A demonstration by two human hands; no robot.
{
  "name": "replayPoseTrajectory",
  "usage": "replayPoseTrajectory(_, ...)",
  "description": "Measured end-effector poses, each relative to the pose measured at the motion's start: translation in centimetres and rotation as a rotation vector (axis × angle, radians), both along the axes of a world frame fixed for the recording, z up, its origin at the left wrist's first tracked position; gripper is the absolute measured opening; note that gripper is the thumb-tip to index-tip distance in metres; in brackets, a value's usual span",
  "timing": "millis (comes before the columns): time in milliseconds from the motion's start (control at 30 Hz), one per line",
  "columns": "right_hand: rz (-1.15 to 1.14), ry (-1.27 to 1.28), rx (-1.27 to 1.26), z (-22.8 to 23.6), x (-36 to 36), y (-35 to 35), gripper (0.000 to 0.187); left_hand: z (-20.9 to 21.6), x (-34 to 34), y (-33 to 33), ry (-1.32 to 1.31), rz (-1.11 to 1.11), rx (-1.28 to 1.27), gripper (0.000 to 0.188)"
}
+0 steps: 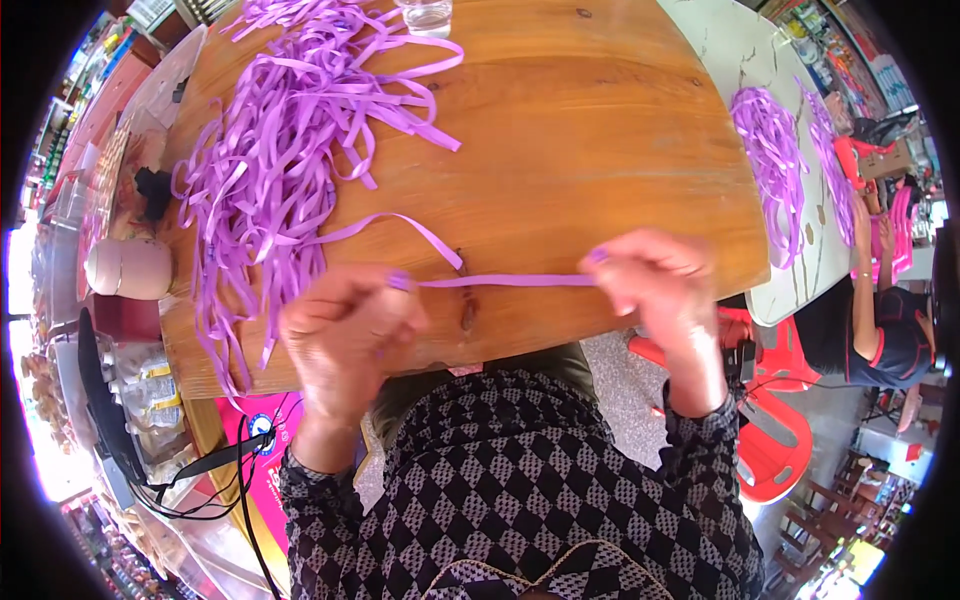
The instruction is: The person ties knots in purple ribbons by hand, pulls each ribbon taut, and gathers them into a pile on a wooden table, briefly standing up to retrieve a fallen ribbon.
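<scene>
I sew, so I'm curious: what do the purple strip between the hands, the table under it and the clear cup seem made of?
Purple strip: probably fabric or soft plastic ribbon; flat, thin, with a soft sheen.
Table: wood, seemingly varnished, judging by grain, dark knots and gloss.
Clear cup: glass or plastic, transparent and smooth; can't tell which.

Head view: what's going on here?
A person holds a narrow purple ribbon straight between the left grip and right grip, near the front edge of the wooden table. A tangled heap of purple ribbons lies on its left side. More bundled ribbons lie on the marble-patterned table at right, beside another person.
</scene>
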State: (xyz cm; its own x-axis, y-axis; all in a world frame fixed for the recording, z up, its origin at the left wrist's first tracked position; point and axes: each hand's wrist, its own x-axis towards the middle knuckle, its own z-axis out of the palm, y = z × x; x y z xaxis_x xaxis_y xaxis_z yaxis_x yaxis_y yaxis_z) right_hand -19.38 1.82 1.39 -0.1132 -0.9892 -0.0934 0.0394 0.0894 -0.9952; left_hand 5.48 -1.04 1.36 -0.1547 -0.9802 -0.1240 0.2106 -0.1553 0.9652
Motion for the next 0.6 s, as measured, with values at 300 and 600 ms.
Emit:
replayPoseTrajectory(300, 0.438, 0.293, -0.128, -0.2, 2.0, 0.3, 0.004, 0.3, -2.5, 0.8, -0.156, -0.386, -0.060, 0.011)
replayPoseTrajectory(600, 0.474, 0.437, -0.347, -0.8, 2.3, 0.2, 0.008, 0.5, -2.6, 0.5, -0.534, -0.456, -0.466, 0.010)
